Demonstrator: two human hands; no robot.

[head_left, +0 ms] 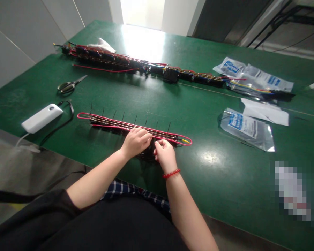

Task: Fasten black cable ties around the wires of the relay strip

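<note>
Green-topped work table (199,104) carries a looped red-wire bundle (112,124) lying crosswise near its front edge, with a row of thin black cable ties (123,116) standing up along its length. A worker's left hand (136,142) curls over the bundle, its fingers closed down on the wires. The right hand (165,156), a red bead bracelet (171,173) at its wrist, brings thumb and forefinger together at the bundle's far side, though what they pinch is too small to tell. Both hands work partway along the strip, toward its yellow-tipped end. A longer wire bundle (146,66) stretches across the far side of the table, near scissors (73,83), a white power bank (42,118) and printed plastic bags (247,129).
</note>
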